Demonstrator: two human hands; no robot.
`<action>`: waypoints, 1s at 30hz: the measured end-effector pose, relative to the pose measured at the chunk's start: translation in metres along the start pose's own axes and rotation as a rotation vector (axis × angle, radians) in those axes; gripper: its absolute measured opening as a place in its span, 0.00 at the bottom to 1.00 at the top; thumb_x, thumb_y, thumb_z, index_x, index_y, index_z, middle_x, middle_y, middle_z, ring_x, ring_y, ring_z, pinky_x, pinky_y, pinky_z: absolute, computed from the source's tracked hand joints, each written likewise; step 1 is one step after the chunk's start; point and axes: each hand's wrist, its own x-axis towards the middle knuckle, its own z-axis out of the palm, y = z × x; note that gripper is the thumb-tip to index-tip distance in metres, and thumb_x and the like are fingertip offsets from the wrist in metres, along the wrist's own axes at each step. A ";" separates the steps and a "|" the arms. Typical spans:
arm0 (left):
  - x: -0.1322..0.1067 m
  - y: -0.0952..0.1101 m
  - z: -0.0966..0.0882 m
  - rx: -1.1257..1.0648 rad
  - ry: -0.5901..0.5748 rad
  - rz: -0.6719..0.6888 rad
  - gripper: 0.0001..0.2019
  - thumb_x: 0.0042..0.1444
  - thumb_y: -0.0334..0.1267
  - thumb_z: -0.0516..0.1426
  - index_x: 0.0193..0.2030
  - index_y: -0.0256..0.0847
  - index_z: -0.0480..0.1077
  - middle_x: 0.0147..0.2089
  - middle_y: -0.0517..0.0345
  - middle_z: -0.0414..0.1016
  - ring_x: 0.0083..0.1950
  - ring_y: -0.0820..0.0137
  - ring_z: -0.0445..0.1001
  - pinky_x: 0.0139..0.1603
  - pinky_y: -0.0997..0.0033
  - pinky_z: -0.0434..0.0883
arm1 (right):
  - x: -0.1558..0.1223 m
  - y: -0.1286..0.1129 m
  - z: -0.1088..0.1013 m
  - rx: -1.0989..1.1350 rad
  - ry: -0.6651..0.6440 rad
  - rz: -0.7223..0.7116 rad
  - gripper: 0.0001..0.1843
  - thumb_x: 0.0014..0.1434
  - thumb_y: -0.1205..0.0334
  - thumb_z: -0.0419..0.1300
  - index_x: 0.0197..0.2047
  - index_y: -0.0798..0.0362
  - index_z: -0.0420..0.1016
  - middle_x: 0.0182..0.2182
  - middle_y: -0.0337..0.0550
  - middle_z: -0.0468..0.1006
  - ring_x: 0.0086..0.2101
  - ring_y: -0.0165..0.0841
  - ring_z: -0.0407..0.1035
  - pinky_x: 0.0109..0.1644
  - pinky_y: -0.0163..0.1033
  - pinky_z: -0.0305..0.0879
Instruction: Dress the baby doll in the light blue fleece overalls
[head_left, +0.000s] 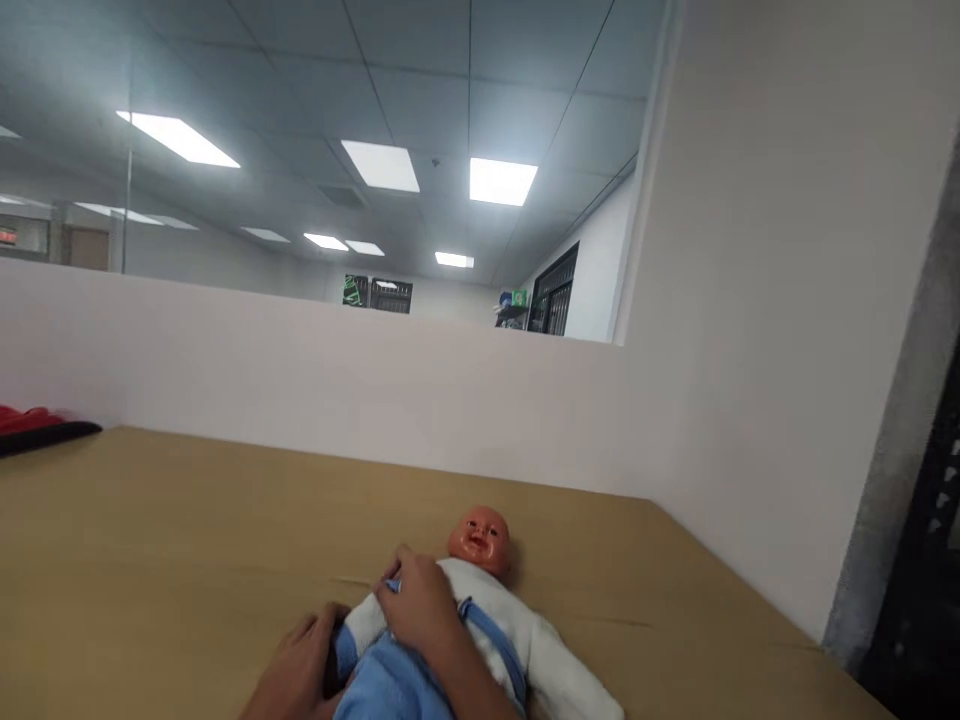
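Observation:
A baby doll (480,540) lies on its back on the tan table (172,560), head pointing away from me. It wears a white long-sleeved top (555,650) and blue overalls (390,685) with a blue strap across the chest. My right hand (416,600) rests on the doll's chest, fingers curled on the cloth near the top of the overalls. My left hand (296,670) lies at the doll's side by its arm, touching the clothing. The bottom edge of the view cuts off the doll's legs.
A low white partition (300,390) runs along the table's far edge, and a white wall (765,330) closes the right side. A red and black object (37,428) lies at the table's far left. A dark frame (922,560) stands at the right edge.

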 end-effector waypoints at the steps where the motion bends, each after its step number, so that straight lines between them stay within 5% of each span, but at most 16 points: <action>1: -0.001 0.005 -0.002 -0.006 -0.017 -0.014 0.20 0.50 0.46 0.61 0.50 0.44 0.75 0.48 0.46 0.82 0.52 0.47 0.78 0.53 0.54 0.75 | 0.000 -0.001 -0.002 -0.004 -0.005 0.006 0.08 0.63 0.61 0.64 0.46 0.49 0.81 0.48 0.48 0.87 0.50 0.45 0.79 0.48 0.42 0.66; 6: -0.003 0.019 -0.012 -0.018 -0.064 0.022 0.21 0.57 0.43 0.59 0.57 0.42 0.71 0.51 0.45 0.81 0.54 0.50 0.78 0.54 0.53 0.75 | -0.003 -0.002 -0.010 -0.025 -0.047 -0.018 0.11 0.64 0.58 0.65 0.48 0.50 0.81 0.48 0.49 0.87 0.52 0.45 0.79 0.49 0.42 0.66; 10: -0.001 0.014 -0.015 0.057 -0.057 0.205 0.16 0.61 0.40 0.58 0.56 0.45 0.72 0.54 0.48 0.80 0.55 0.53 0.78 0.54 0.55 0.78 | 0.006 -0.007 -0.022 -0.124 -0.077 -0.069 0.11 0.65 0.56 0.66 0.48 0.50 0.83 0.49 0.46 0.87 0.53 0.41 0.80 0.52 0.39 0.68; 13: -0.001 0.007 -0.017 0.152 -0.017 0.406 0.18 0.62 0.34 0.58 0.58 0.47 0.71 0.58 0.49 0.78 0.56 0.56 0.78 0.53 0.60 0.79 | 0.021 -0.014 -0.030 -0.215 -0.071 -0.061 0.10 0.67 0.62 0.63 0.49 0.50 0.83 0.49 0.47 0.87 0.53 0.41 0.80 0.53 0.39 0.69; 17: 0.000 0.005 -0.032 0.334 0.071 0.566 0.17 0.62 0.34 0.58 0.57 0.47 0.71 0.57 0.49 0.80 0.56 0.56 0.79 0.54 0.60 0.78 | 0.036 -0.020 -0.042 -0.310 -0.052 0.025 0.15 0.62 0.73 0.62 0.51 0.58 0.83 0.48 0.61 0.87 0.51 0.47 0.82 0.49 0.43 0.72; 24: 0.014 0.014 -0.070 0.514 0.011 0.076 0.09 0.62 0.47 0.55 0.41 0.45 0.64 0.39 0.49 0.81 0.42 0.52 0.81 0.39 0.62 0.69 | 0.014 -0.012 -0.070 -0.378 -0.013 0.112 0.13 0.58 0.75 0.63 0.46 0.63 0.84 0.45 0.68 0.86 0.48 0.54 0.82 0.47 0.48 0.73; 30: 0.015 0.006 -0.065 0.489 -0.048 0.067 0.12 0.63 0.51 0.52 0.41 0.46 0.63 0.39 0.48 0.80 0.42 0.51 0.80 0.38 0.63 0.65 | -0.016 0.005 -0.077 -0.257 -0.042 0.045 0.17 0.71 0.52 0.60 0.49 0.56 0.83 0.49 0.57 0.86 0.53 0.47 0.79 0.53 0.44 0.70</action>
